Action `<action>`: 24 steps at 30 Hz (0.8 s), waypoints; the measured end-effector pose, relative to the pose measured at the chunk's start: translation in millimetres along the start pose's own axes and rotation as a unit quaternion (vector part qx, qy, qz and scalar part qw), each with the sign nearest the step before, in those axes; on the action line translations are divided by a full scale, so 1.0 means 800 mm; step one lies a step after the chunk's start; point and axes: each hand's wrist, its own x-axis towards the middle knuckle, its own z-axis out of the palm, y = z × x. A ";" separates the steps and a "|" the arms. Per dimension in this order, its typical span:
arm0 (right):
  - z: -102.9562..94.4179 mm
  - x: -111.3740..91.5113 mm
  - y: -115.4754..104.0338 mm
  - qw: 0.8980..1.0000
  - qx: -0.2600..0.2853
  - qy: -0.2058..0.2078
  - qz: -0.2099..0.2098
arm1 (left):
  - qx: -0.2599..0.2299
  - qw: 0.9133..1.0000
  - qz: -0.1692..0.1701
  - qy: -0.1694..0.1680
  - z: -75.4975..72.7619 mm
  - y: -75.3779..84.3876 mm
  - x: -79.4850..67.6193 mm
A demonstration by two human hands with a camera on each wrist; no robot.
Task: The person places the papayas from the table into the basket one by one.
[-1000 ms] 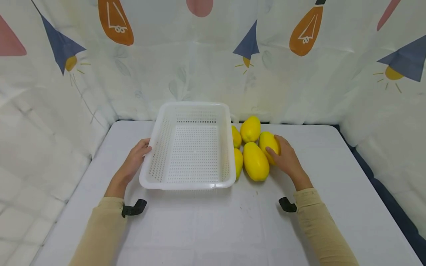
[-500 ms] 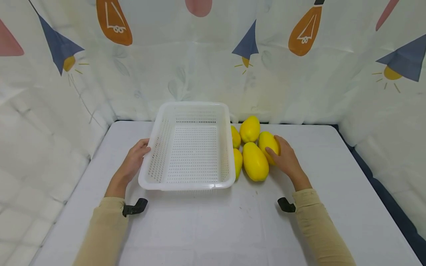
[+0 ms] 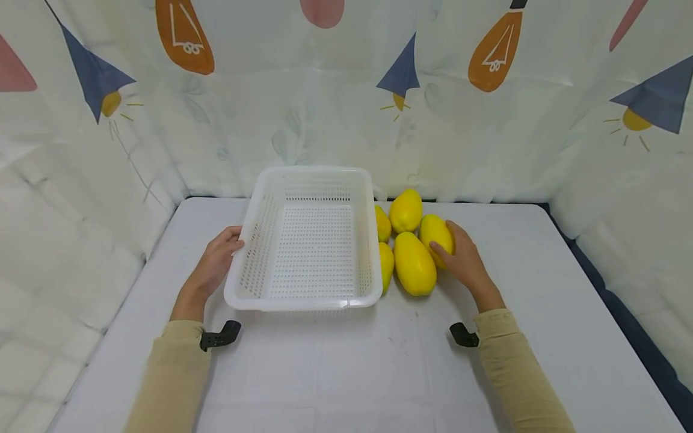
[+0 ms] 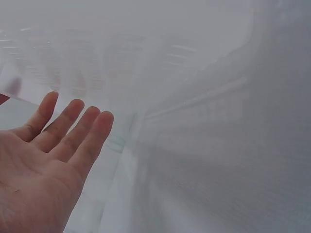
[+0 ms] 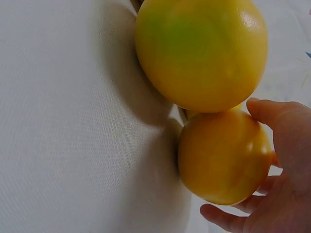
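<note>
Head view: holding the white basket (image 3: 314,258) at its left rim with the left hand (image 3: 213,258); impossible to tell whether raised at all from the surface (image 3: 335,373). Well to the right, curving the right hand (image 3: 464,258) round the rightmost yellow fruit (image 3: 436,230), thumb on the near side. Just left of that, the larger fruit (image 3: 415,264); farther back, the far fruit (image 3: 406,210); partly hidden by the basket's right edge, the upper hidden fruit (image 3: 383,224) and the lower hidden fruit (image 3: 387,264).

Left wrist view: four fingers nearly straight below the basket's wall, with only a bit of thumb at the frame's edge; probably a light pinch on the rim.

Right wrist view: cupping the rightmost yellow fruit from its outer side, thumb near the top, fingertips partly hidden behind; seemingly touching the larger fruit beside it.

By judgement, now steadying the basket while taking hold of one fruit. Next, calling for a firmer closing of the right fingers and a lift clear of the neighbours.

Compared with half a second earlier: same grips, same grouping; only shifted very slightly leftward in the head view, probably through camera movement.
</note>
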 end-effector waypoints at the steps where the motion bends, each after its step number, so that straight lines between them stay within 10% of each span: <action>1: 0.000 0.000 0.000 1.000 0.000 0.001 0.000 | -0.008 1.000 0.000 0.001 0.000 0.000 0.000; 24: 0.004 0.000 0.001 0.999 0.031 0.017 0.019 | -0.049 0.999 -0.008 -0.005 0.003 -0.002 0.001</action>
